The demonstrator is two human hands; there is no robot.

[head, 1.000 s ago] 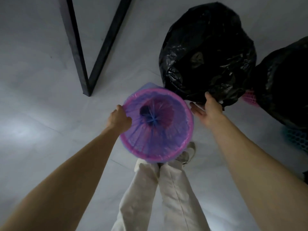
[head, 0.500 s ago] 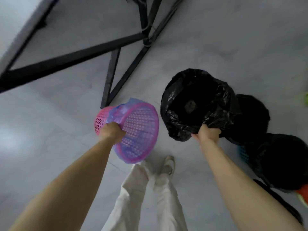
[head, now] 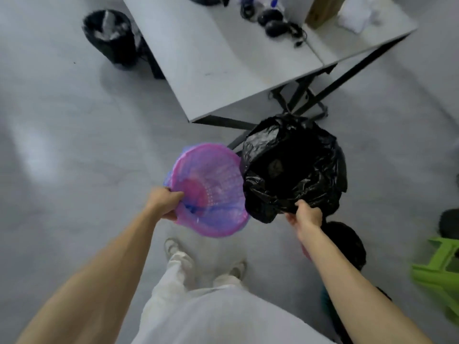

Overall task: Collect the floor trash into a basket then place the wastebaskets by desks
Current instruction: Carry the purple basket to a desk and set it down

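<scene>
Upper left, one black wastebasket (head: 109, 33) already stands beside the desk (head: 223, 58). At centre our left hand (head: 165, 203) curls round the pink basket (head: 211, 189) rim. Our right hand (head: 306, 217) grips the black-bagged basket (head: 293, 167) by its liner. Both await placing, as does another basket (head: 345, 242) lower right.

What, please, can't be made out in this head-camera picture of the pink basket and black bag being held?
Head view: whatever is under the black bag that the right hand grips; the bag covers it, and the scrap inside is too dim.
Head view: the dark bin below; the right forearm crosses it.
Head view: desk clutter; blurred, cut by the top edge.
Head view: green stool; cut by the right edge.
</scene>
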